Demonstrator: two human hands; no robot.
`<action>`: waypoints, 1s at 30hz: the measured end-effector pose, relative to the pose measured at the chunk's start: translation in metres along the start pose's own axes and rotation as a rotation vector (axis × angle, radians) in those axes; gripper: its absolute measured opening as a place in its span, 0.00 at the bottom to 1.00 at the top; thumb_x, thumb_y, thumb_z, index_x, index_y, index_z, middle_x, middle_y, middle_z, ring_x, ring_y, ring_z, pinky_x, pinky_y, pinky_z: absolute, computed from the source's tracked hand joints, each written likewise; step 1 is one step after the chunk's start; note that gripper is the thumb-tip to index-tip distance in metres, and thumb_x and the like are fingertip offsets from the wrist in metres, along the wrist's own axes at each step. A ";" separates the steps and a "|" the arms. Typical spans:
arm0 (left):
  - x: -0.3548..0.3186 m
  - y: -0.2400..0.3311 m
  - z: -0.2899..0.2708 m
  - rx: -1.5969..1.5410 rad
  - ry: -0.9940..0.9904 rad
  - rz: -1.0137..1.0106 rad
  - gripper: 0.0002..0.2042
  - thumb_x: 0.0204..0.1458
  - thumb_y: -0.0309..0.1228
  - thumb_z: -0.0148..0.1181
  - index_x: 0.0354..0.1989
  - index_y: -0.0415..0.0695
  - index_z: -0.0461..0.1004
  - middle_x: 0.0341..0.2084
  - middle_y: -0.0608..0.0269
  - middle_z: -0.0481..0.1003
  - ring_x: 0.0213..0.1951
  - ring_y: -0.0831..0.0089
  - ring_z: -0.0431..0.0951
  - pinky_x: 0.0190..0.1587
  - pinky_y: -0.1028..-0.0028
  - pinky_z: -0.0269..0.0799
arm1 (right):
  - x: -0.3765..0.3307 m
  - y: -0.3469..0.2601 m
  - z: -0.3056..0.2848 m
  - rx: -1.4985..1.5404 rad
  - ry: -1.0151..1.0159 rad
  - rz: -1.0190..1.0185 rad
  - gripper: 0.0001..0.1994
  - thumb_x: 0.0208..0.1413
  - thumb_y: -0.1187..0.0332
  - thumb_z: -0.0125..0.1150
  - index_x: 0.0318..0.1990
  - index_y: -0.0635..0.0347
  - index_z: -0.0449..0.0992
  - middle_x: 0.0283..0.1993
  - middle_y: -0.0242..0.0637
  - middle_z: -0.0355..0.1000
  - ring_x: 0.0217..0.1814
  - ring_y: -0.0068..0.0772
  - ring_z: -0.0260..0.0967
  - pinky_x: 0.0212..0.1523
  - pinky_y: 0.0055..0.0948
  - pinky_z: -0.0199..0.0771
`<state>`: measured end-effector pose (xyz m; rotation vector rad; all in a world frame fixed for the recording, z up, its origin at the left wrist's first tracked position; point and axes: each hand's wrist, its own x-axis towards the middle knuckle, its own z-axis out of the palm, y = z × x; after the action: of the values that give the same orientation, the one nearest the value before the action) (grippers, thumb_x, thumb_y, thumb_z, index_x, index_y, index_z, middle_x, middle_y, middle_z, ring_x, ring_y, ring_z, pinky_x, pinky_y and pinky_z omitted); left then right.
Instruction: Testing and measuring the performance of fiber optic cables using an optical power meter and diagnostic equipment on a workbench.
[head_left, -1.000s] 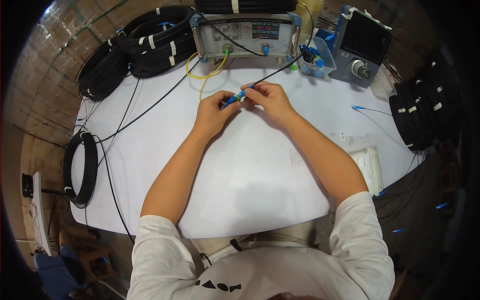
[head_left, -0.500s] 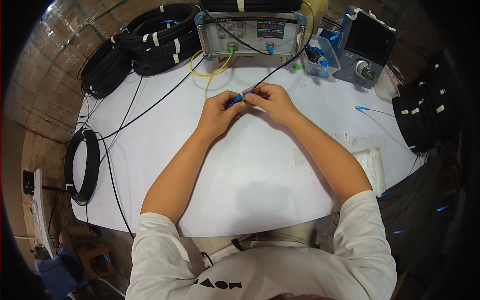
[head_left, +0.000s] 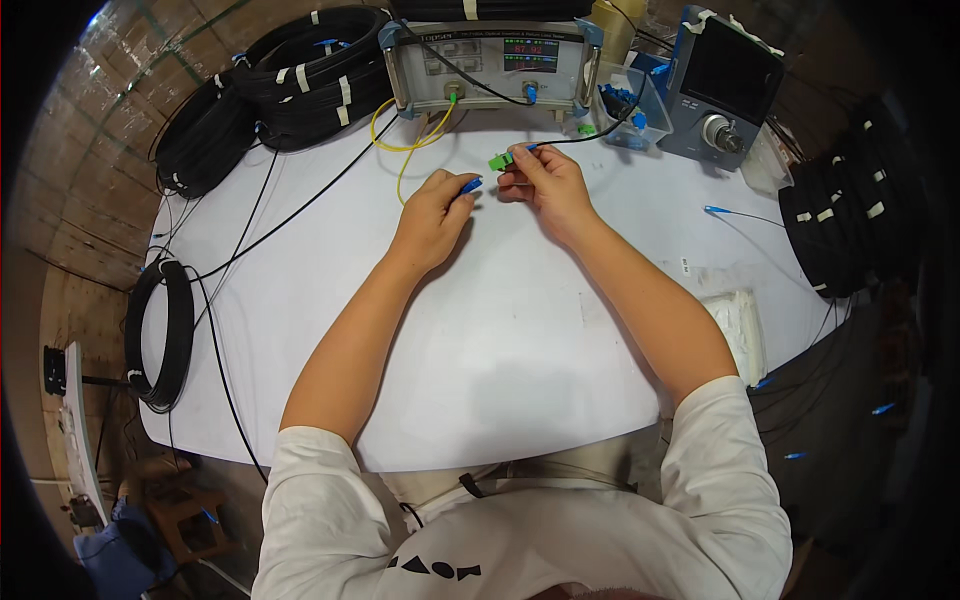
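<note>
My left hand (head_left: 432,210) pinches a blue fibre connector (head_left: 470,185) whose black cable runs off to the left across the white table (head_left: 480,360). My right hand (head_left: 545,185) holds a small green adapter (head_left: 500,160) joined to a blue-tipped black cable that leads to the back right. The two connectors are a short gap apart above the table's far middle. Both forearms reach in from the lower edge.
A grey test instrument (head_left: 490,65) with lit displays and a yellow cable (head_left: 410,140) stands at the back. A blue meter (head_left: 725,85) sits back right. Coils of black cable lie at back left (head_left: 270,80), right (head_left: 840,220) and left edge (head_left: 160,335). A white wipe packet (head_left: 740,325) lies right.
The two connectors were together between my hands; now they are pulled apart, the blue one in my left hand, the green adapter in my right.
</note>
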<state>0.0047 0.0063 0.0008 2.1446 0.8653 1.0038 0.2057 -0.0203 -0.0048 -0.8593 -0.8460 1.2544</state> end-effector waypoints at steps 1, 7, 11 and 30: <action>0.000 0.001 0.001 0.016 0.018 0.049 0.14 0.59 0.31 0.57 0.48 0.35 0.76 0.32 0.54 0.72 0.32 0.61 0.73 0.39 0.70 0.69 | 0.000 0.000 -0.001 0.007 0.000 0.006 0.12 0.63 0.62 0.60 0.41 0.64 0.73 0.37 0.36 0.75 0.36 0.26 0.76 0.38 0.28 0.82; -0.001 0.004 0.000 0.064 0.037 -0.062 0.11 0.60 0.32 0.57 0.44 0.37 0.78 0.29 0.53 0.73 0.32 0.58 0.74 0.37 0.67 0.68 | 0.000 0.002 -0.001 -0.046 -0.048 0.002 0.12 0.64 0.62 0.59 0.45 0.62 0.74 0.38 0.34 0.75 0.37 0.25 0.76 0.39 0.29 0.82; -0.002 0.005 0.000 0.089 0.018 -0.096 0.11 0.60 0.32 0.57 0.42 0.38 0.80 0.28 0.55 0.73 0.32 0.59 0.74 0.37 0.66 0.68 | -0.001 0.004 -0.003 -0.062 -0.064 -0.014 0.12 0.65 0.64 0.58 0.48 0.62 0.74 0.38 0.34 0.74 0.38 0.26 0.76 0.40 0.30 0.82; -0.002 -0.006 -0.004 -0.083 0.029 -0.059 0.11 0.61 0.30 0.56 0.43 0.35 0.78 0.28 0.59 0.72 0.30 0.69 0.70 0.35 0.72 0.66 | -0.007 0.000 0.002 -0.226 -0.147 -0.036 0.13 0.64 0.65 0.60 0.47 0.66 0.75 0.38 0.34 0.75 0.37 0.24 0.76 0.39 0.25 0.82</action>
<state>-0.0015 0.0089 -0.0023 2.0281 0.8800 1.0256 0.2030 -0.0269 -0.0044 -0.9335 -1.1327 1.2163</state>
